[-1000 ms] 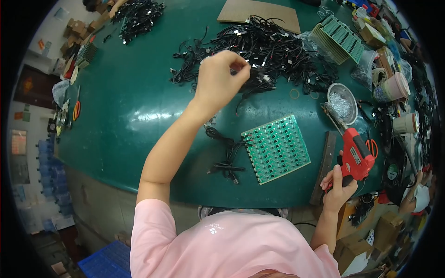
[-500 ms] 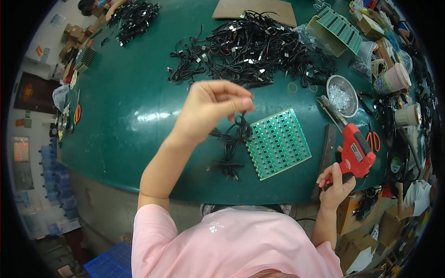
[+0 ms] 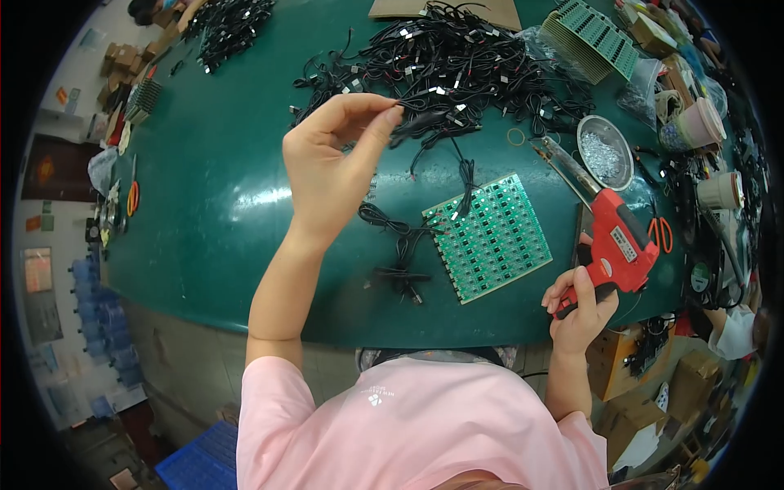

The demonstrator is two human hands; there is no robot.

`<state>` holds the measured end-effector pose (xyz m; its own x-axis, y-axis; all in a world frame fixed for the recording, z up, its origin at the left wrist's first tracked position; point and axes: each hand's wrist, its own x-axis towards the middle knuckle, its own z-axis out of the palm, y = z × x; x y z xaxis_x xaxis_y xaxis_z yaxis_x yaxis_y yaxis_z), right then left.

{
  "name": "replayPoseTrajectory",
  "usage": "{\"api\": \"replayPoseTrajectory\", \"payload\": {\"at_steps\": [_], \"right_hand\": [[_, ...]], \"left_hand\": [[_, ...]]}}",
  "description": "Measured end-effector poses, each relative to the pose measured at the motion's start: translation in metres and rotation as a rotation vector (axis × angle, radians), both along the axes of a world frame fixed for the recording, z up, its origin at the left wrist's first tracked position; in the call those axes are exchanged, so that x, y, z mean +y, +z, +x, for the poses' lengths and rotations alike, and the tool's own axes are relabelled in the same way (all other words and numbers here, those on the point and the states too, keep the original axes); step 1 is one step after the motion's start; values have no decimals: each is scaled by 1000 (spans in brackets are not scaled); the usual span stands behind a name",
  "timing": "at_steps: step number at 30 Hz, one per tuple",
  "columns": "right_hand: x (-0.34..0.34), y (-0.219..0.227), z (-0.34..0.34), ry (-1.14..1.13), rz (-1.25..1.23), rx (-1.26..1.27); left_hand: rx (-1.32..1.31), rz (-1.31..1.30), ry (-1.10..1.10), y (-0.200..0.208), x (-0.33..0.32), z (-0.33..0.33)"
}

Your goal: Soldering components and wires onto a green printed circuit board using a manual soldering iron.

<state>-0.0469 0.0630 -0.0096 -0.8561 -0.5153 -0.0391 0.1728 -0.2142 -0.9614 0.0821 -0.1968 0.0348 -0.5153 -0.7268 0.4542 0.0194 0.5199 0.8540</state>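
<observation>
My left hand is raised at the near side of the cable pile, thumb and fingers pinched on a black cable, partly blurred. My right hand grips a red soldering gun by its handle, its metal tip pointing up and left. Between the hands lies a green circuit board panel with rows of small parts. One bundled cable reaches down over the panel's upper edge. More tied black cables lie along its left side.
A metal bowl of small clear pieces stands beyond the gun. Orange-handled scissors lie to its right. Stacked green boards stand at the back right. Far left are another cable heap and orange scissors.
My left hand has moved up and left, from above the panel's left edge to the cable pile. The soldering gun has shifted slightly up and left. A bundled cable now overlaps the panel's upper edge.
</observation>
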Motion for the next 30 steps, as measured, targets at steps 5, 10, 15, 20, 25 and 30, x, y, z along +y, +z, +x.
{"api": "replayPoseTrajectory", "payload": {"at_steps": [5,10,15,20,25,30], "right_hand": [[5,-4,1,-7,-1,-11],[-6,-7,19,109,118,-2],[-23,-12,33,220,155,41],[-26,-13,32,269,159,77],[-27,-8,35,266,251,125],[-27,-7,41,271,235,91]], "left_hand": [[-160,-385,158,15,31,10],[-364,-260,-286,-25,74,22],[-275,-110,-330,-50,99,22],[-204,-154,-321,-56,104,22],[-426,28,-307,-44,106,25],[-470,288,-442,-47,95,27]]}}
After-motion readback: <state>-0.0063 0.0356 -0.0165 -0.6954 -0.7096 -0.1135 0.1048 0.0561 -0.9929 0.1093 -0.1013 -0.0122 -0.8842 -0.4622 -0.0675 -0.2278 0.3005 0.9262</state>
